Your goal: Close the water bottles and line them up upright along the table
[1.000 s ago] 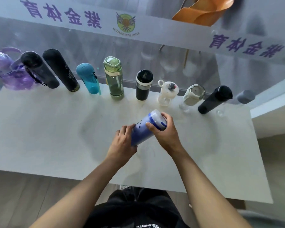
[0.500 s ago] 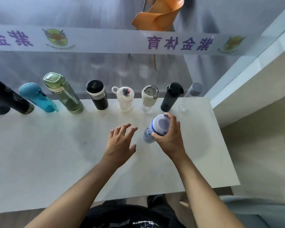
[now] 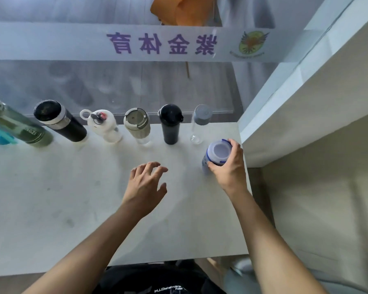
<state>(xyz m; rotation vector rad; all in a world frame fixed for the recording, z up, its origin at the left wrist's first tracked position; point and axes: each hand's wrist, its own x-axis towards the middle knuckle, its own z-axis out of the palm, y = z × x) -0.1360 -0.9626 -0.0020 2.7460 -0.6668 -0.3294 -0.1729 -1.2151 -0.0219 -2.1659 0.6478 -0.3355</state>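
White table (image 3: 51, 209): row of bottles (image 3: 170, 124) upright along far edge. Right hand (image 3: 227, 168) grips blue-and-white bottle (image 3: 216, 154), upright near table's right end. Left hand (image 3: 145, 185) hovers empty, fingers spread wide.

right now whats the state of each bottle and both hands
blue and white bottle: capped, upright, gripped
right hand: closed on it
left hand: open, empty
clear bottle: capped, upright
black bottle: closed, upright
beige bottle: lidded, upright
white bottle: capped, upright

eight water bottles (image 3: 170, 124), two hands (image 3: 145, 185)
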